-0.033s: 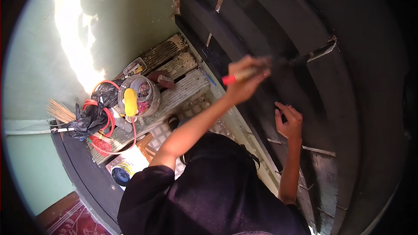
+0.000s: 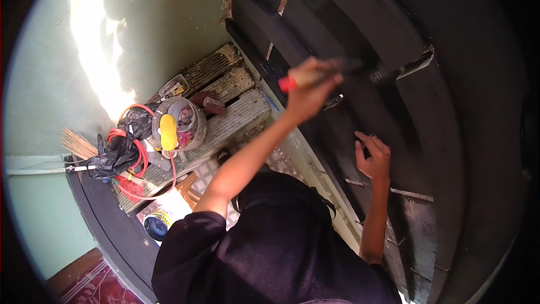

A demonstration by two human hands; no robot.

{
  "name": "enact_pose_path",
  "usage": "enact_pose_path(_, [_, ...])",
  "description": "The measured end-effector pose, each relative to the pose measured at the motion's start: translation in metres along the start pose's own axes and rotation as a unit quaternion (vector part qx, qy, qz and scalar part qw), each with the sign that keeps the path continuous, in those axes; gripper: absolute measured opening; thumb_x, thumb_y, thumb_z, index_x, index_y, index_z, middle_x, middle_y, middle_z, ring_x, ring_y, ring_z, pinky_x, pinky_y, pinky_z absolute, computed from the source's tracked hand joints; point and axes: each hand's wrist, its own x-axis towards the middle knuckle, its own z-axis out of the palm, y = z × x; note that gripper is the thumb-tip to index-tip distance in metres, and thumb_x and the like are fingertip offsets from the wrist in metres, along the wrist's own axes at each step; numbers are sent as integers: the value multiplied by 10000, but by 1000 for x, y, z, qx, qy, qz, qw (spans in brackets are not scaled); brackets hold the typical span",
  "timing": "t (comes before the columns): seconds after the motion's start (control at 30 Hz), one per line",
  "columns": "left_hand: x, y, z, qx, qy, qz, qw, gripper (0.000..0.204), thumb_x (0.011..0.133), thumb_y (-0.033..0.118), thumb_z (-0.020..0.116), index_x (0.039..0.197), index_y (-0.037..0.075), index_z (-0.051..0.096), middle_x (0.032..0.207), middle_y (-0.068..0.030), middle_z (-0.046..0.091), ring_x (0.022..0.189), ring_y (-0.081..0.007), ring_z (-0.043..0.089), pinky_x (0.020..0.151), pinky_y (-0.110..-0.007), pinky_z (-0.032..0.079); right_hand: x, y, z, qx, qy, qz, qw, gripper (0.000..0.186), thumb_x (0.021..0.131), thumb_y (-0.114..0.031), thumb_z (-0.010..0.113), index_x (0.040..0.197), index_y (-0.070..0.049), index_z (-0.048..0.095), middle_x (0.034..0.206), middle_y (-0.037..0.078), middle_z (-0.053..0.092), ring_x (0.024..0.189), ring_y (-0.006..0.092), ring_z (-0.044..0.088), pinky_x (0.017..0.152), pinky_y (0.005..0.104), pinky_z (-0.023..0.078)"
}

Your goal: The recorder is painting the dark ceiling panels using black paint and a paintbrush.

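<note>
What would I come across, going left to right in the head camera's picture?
Straw bristles, black plastic bag, yellow object, brown block, blue strip, left hand holding a red-ended brush, right hand.

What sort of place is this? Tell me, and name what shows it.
Probably a work corner in or beside a building: a pale green wall, an open tin with a dark inside, and a red-handled tool, likely a brush, in the left hand.
</note>
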Motion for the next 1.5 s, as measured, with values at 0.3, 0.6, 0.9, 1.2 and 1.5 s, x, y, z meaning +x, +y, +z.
enact_pose_path(0.3, [111,-46,-48,63,284,131,948,210,848,23,766,986,-13,612,943,-69,691,834,-105,633,734,-240,523,6,-5,3,0,1,-27,1000,238,801,-40,679,1035,-45,719,810,120,672,677,288,653,604,366,530])
enact_pose_path(0.6, [-11,24,18,-92,-28,97,991,246,773,-60,787,955,-23,626,1050,-158,716,1049,-261,703,861,-338,563,-2,-1,-1,-19,-10,8,1000,233,810,-21,669,1037,-25,725,851,131,702,709,306,655,647,358,532])
enact_pose_path(0.9, [131,-32,-58,-100,126,60,985,200,844,-38,741,1013,-27,634,987,-99,718,883,-111,669,796,-236,538,2,-4,-1,6,-24,23,999,219,810,-9,669,1022,-14,723,871,142,708,718,308,660,659,356,535])
enact_pose_path(1.2, [123,-54,-28,131,279,209,928,194,802,-47,729,947,-31,602,1031,-206,720,909,-255,727,785,-313,557,6,-5,2,12,-11,-12,1000,231,805,10,667,1029,-14,720,803,135,673,683,297,650,617,351,522])
enact_pose_path(1.5, [58,-8,-6,89,218,193,952,213,826,-47,733,996,-39,606,1016,-182,720,952,-185,686,839,-292,535,2,-1,-1,-9,14,-20,1000,241,802,-1,672,1037,-24,719,780,129,661,675,286,645,613,346,514])
